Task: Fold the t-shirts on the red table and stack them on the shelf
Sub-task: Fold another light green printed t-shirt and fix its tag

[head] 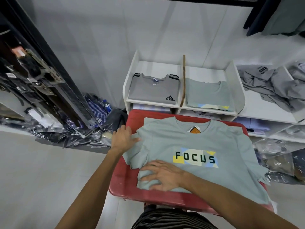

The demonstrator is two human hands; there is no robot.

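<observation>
- My left hand (123, 139) lies at the left edge of the red table (118, 179), fingers straight and relaxed, touching the left sleeve of the green t-shirt (189, 138); it grips nothing.
- My right hand (162, 175) rests flat on the lower left part of this shirt, fingers spread, pressing the cloth down.
- The shirt lies face up with the word FOCUS showing. The left sleeve looks turned inward, I think; the right side is still spread, so the folding is only begun.
- On the white shelf (155, 103) behind the table, a folded grey t-shirt (153, 89) sits in the left compartment and a folded green t-shirt (208, 95) in the right one.
- Further right, crumpled grey clothes (270, 86) lie unfolded; maybe they still wait.
</observation>
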